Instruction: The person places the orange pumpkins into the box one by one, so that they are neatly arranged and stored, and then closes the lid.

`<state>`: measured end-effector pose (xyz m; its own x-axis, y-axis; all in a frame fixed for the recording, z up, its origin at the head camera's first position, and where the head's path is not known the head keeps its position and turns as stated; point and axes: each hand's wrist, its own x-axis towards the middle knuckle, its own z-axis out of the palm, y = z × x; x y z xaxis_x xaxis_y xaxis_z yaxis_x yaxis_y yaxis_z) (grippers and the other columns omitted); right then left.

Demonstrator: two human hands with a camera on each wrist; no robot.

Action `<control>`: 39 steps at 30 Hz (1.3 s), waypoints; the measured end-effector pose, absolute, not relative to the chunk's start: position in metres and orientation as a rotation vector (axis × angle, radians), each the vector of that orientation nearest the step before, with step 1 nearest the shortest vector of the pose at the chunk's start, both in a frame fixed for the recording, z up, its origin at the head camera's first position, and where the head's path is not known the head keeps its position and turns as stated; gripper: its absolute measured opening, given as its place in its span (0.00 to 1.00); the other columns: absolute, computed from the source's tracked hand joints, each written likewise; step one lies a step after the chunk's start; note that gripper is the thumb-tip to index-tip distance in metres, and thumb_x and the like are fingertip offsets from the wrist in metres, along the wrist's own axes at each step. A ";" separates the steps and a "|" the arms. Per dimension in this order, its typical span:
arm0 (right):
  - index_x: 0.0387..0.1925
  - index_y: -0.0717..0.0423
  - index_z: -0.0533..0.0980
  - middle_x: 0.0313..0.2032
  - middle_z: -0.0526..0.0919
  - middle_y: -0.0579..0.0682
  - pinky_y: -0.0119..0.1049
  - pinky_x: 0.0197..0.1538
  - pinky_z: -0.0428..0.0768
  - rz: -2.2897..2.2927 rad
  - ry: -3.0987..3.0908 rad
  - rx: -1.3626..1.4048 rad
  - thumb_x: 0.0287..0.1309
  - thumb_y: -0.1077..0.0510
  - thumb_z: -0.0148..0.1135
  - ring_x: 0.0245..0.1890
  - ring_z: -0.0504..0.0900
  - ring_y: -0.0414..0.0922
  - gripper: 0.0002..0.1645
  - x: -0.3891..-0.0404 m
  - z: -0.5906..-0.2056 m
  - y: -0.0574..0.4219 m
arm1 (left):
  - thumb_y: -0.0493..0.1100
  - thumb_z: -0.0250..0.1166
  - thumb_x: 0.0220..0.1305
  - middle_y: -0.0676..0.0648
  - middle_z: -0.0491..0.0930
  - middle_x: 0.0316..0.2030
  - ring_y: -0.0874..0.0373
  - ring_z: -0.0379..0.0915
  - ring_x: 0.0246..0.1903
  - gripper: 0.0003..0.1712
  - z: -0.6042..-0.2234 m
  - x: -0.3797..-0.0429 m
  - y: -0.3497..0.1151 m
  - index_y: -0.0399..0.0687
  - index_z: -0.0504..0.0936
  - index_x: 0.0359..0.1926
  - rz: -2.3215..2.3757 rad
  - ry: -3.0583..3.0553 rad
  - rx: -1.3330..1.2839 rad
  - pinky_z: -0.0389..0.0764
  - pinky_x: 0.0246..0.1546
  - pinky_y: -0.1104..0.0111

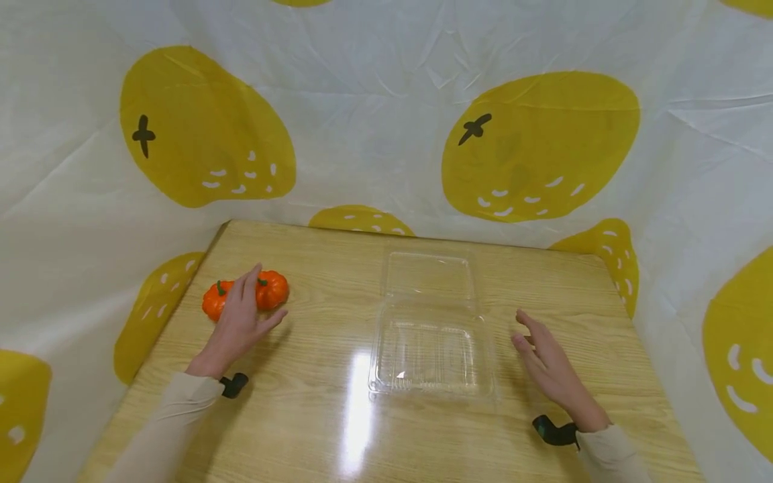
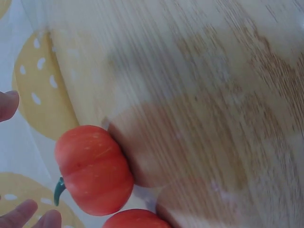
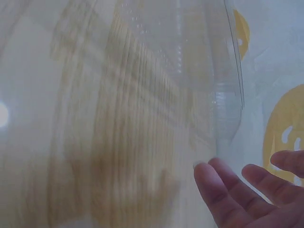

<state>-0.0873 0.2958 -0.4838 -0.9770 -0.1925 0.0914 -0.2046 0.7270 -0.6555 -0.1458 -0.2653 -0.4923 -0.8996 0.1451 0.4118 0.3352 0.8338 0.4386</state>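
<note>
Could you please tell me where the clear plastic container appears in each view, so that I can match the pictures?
Head: the clear plastic container lies open on the wooden table, just right of centre.
Left wrist: not in this picture.
Right wrist: part of the clear plastic container shows at the top, right of centre, cut off by the upper edge.
Shared landmark: the white cloth with yellow shapes, at the left in the left wrist view and the right in the right wrist view.

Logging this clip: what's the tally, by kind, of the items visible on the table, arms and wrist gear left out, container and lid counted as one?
Orange pumpkins: 2
Clear plastic container: 1
Total: 3
</note>
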 end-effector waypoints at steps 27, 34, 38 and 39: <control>0.73 0.62 0.68 0.54 0.85 0.63 0.26 0.45 0.84 1.705 -2.828 -0.197 0.79 0.44 0.52 0.40 0.83 0.28 0.34 -0.077 -0.514 0.273 | 0.45 0.73 0.65 0.19 0.62 0.67 0.23 0.65 0.63 0.58 -0.503 -0.159 -0.269 0.29 0.44 0.80 -0.834 -2.820 -0.007 0.73 0.62 0.31; 0.70 0.64 0.71 0.43 0.88 0.57 0.27 0.45 0.85 1.878 -2.710 -0.262 0.78 0.47 0.54 0.37 0.84 0.34 0.31 -0.076 -0.517 0.272 | 0.47 0.71 0.66 0.18 0.61 0.69 0.23 0.63 0.65 0.58 -0.504 -0.161 -0.269 0.29 0.43 0.80 -0.856 -2.853 0.030 0.70 0.65 0.30; 0.68 0.65 0.72 0.40 0.89 0.52 0.28 0.43 0.86 1.948 -2.655 -0.286 0.76 0.49 0.57 0.36 0.85 0.34 0.30 -0.073 -0.516 0.270 | 0.48 0.72 0.67 0.19 0.62 0.69 0.24 0.62 0.67 0.57 -0.507 -0.163 -0.268 0.28 0.44 0.80 -0.860 -2.838 0.016 0.68 0.67 0.31; 0.68 0.66 0.72 0.40 0.90 0.51 0.28 0.43 0.87 1.964 -2.643 -0.287 0.76 0.50 0.58 0.36 0.85 0.34 0.30 -0.073 -0.515 0.270 | 0.48 0.72 0.67 0.19 0.62 0.69 0.24 0.61 0.67 0.57 -0.508 -0.164 -0.267 0.29 0.44 0.80 -0.865 -2.839 0.015 0.67 0.68 0.31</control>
<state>-0.0733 0.2700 -0.5154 -0.9717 0.0410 -0.2326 0.2345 0.2834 -0.9299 -0.1637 -0.2674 -0.5079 -0.9849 -0.0601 0.1623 0.0405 0.8315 0.5541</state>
